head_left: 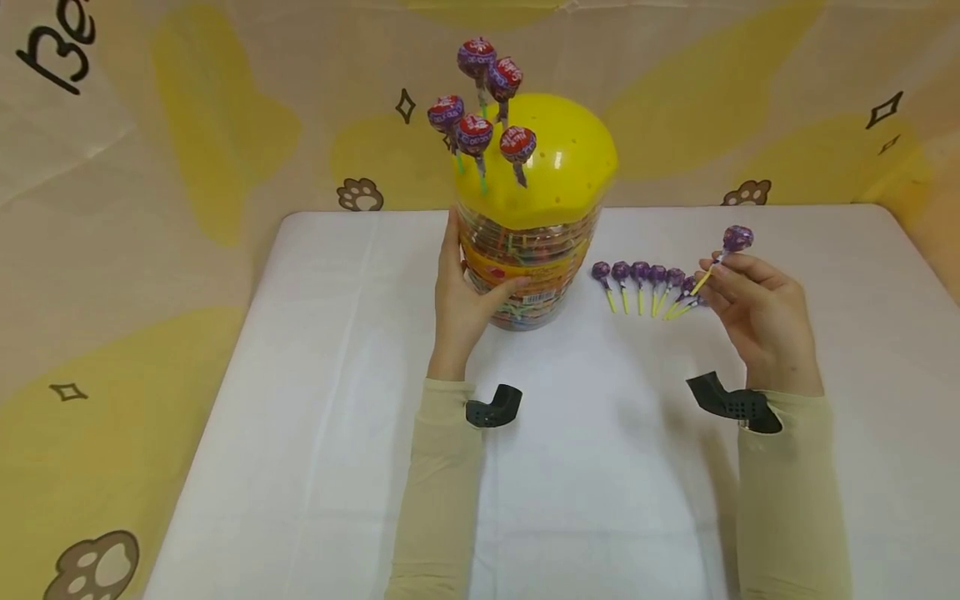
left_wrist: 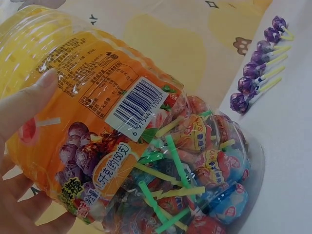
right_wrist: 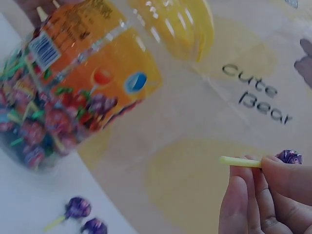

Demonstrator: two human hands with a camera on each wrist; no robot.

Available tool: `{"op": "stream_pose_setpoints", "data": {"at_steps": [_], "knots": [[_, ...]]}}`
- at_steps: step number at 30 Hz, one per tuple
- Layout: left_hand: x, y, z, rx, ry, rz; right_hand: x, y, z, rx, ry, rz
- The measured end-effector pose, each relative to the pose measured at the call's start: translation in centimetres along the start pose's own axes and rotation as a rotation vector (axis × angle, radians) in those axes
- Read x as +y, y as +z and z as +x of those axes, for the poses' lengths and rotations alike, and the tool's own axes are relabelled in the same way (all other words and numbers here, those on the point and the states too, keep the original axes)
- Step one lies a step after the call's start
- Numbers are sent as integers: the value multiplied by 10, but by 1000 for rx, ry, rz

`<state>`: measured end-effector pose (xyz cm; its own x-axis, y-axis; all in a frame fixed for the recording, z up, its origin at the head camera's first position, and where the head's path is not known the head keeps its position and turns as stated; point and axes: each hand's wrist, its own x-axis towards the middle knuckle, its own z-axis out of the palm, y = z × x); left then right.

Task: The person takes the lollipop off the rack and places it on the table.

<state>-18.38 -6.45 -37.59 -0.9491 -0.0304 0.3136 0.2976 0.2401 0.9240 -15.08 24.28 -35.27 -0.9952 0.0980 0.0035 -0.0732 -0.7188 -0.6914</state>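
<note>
A clear ribbed jar [head_left: 558, 267] with an orange label [left_wrist: 92, 73] and a bright yellow lid [head_left: 566, 158] stands near the back of the table. Through its wall many wrapped lollipops [left_wrist: 214, 161] show. Several red and purple lollipops [head_left: 517, 143] stick up from the lid by their sticks. My left hand [head_left: 461, 312] grips the jar from its left side, thumb across the label. To the right of the jar, my right hand [head_left: 772, 312] pinches the yellow stick of a purple-wrapped lollipop [head_left: 738, 238], its head pointing up and away.
A row of purple lollipops [head_left: 640, 272] with yellow sticks lies on the white table [head_left: 600, 467] between the jar and my right hand, which partly covers its right end. Behind the table hangs a yellow patterned cloth [head_left: 697, 108].
</note>
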Motion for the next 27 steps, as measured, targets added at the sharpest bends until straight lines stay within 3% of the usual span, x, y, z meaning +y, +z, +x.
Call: {"op": "stream_pose_setpoints", "data": {"at_steps": [12, 19, 27], "knots": [[1, 0, 1, 2, -2, -4, 9, -51, -4, 280, 151, -13], [0, 0, 1, 1, 5, -10, 6, -70, -8, 407, 245, 9], [-1, 1, 0, -1, 13, -5, 9, -80, -11, 415, 254, -19]]}}
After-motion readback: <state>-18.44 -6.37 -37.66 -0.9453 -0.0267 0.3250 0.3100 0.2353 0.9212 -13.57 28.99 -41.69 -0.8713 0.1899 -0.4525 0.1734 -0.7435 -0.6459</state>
